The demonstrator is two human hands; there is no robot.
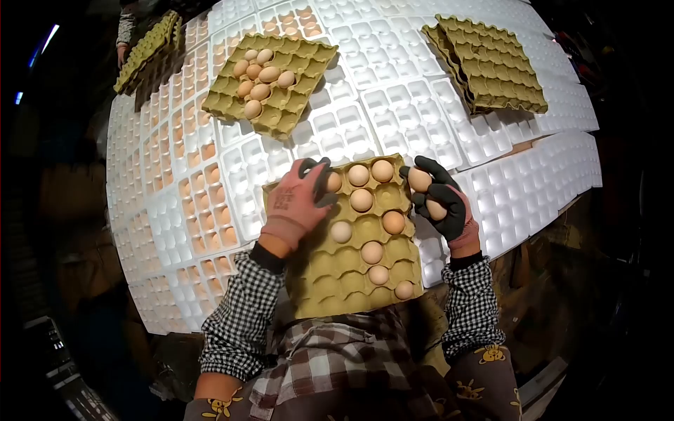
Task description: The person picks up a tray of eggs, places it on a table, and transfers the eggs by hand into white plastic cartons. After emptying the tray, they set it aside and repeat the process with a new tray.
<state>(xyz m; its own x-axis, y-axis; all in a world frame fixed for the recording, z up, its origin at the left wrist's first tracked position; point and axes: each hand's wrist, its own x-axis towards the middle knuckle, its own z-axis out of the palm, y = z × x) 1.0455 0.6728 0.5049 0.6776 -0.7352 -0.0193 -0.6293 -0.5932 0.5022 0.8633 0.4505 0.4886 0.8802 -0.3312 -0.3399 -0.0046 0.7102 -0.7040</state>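
In front of my body lies a yellowish pulp egg tray with several brown eggs in its cups, among them a darker egg. My left hand, in a pink and black glove, reaches over the tray's far left part. Its fingers curl around an egg at the cups. My right hand, gloved alike, is at the tray's right edge. It holds two eggs, one egg between the fingertips and another egg against the palm.
White moulded foam trays cover the table; those on the left hold many eggs. Farther off sit a pulp tray with several eggs and a stack of pulp trays. At upper left, another person's hand touches pulp trays.
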